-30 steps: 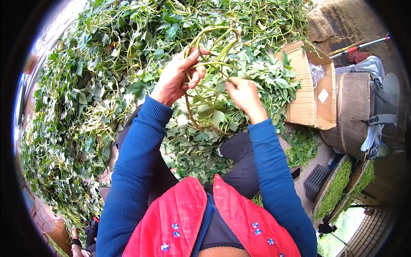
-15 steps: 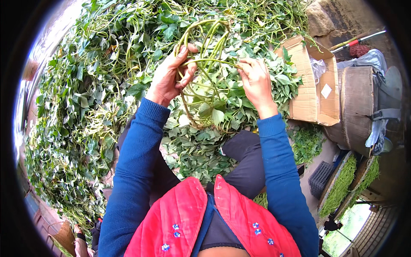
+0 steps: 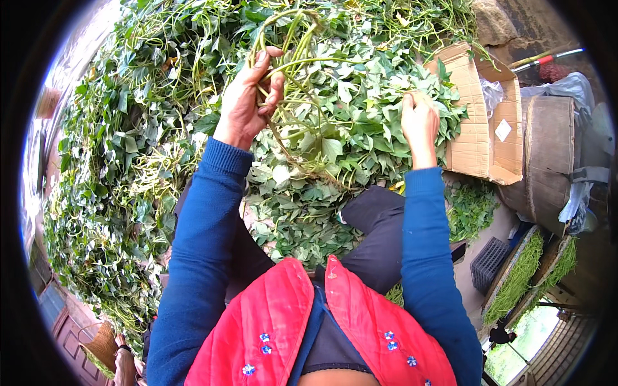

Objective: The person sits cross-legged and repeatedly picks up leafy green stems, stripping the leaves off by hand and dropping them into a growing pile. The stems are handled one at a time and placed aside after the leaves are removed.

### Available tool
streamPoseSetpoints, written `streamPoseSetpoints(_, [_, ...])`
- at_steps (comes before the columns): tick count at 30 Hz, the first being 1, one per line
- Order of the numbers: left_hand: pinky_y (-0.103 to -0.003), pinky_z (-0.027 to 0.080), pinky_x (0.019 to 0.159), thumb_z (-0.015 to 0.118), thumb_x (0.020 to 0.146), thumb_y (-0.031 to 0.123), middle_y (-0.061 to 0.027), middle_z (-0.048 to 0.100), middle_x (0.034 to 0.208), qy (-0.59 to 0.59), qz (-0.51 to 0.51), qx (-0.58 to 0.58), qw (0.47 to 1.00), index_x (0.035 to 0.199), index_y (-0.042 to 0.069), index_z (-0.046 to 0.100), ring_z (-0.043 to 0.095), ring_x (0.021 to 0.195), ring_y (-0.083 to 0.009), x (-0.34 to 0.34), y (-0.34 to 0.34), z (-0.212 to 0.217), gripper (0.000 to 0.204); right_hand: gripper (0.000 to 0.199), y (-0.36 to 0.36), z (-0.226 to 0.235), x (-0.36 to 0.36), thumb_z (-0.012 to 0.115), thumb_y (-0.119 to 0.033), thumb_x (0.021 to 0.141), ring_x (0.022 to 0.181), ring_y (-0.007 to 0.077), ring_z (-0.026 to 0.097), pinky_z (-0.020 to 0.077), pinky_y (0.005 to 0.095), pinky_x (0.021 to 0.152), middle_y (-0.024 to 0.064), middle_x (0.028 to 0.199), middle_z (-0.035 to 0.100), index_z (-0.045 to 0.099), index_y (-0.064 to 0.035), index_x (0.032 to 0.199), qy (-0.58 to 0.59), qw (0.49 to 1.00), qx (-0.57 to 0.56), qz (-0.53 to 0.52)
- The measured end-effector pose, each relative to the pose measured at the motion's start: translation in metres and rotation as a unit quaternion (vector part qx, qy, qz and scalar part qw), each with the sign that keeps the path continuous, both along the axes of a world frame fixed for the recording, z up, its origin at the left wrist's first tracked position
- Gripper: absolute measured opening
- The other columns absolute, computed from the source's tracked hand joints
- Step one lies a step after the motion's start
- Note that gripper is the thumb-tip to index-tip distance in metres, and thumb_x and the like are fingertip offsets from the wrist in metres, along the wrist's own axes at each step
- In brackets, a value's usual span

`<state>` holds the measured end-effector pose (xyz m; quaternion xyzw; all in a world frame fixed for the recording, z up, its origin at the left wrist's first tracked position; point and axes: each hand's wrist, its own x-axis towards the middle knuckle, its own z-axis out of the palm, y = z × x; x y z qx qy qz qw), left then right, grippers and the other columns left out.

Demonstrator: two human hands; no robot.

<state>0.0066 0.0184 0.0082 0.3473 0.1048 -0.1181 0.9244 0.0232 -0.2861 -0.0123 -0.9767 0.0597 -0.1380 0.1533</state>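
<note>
My left hand is closed around a looped bunch of green vine stems. The stems arch above the fingers, and one sticks out to the right; thin brownish ends hang below, over the leaves. To the right, my right hand has its fingers drawn together over a pile of loose green leaves. What its fingertips hold, if anything, is too hidden to make out. The two hands are well apart.
A heap of leafy vines spreads across the left and far side. At the right stand an open cardboard box, a large wooden barrel, a dark plastic crate and trays of green shreds. Another person's hand shows at the lower left.
My right hand has left the protruding stem and moved right and slightly down, over the leaf pile. My left hand, still gripping the vine stems, has shifted slightly left and away.
</note>
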Motion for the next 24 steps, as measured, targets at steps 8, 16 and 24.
streamPoseSetpoints(8, [-0.015, 0.024, 0.031, 0.044, 0.098, 0.027, 0.0005, 0.046, 0.066, 0.003, 0.021, -0.049, 0.999, 0.114, 0.011, 0.05, 0.034, 0.043, -0.004, 0.002, -0.007, -0.004, 0.024, 0.015, 0.084, 0.01, -0.053, 0.067, -0.015, 0.08, 0.075, 0.0208, 0.061, 0.0477, 0.0297, 0.069, 0.0091, 0.08, 0.063, 0.068, -0.0034, 0.091, 0.08, 0.94, 0.173, 0.281])
streamPoseSetpoints(16, [-0.016, 0.027, 0.032, 0.04, 0.099, 0.025, -0.0009, 0.047, 0.069, -0.054, 0.04, -0.07, 0.995, 0.116, 0.009, 0.048, 0.035, 0.043, -0.0045, 0.007, 0.005, -0.011, 0.025, 0.012, 0.063, -0.004, -0.042, 0.062, -0.009, 0.081, 0.075, 0.0184, 0.06, 0.0474, 0.0293, 0.07, 0.0091, 0.081, 0.063, 0.065, -0.0006, 0.09, 0.093, 0.93, 0.225, 0.274])
streamPoseSetpoints(24, [-0.017, 0.025, 0.033, 0.042, 0.098, 0.028, -0.0014, 0.051, 0.071, -0.008, 0.025, -0.019, 0.999, 0.117, 0.01, 0.048, 0.034, 0.043, -0.0044, 0.001, -0.014, -0.01, 0.027, 0.016, 0.062, -0.005, -0.032, 0.055, -0.006, 0.084, 0.074, 0.0101, 0.057, 0.0438, 0.0227, 0.067, 0.0047, 0.084, 0.066, 0.069, 0.0007, 0.089, 0.141, 0.887, 0.439, -0.015])
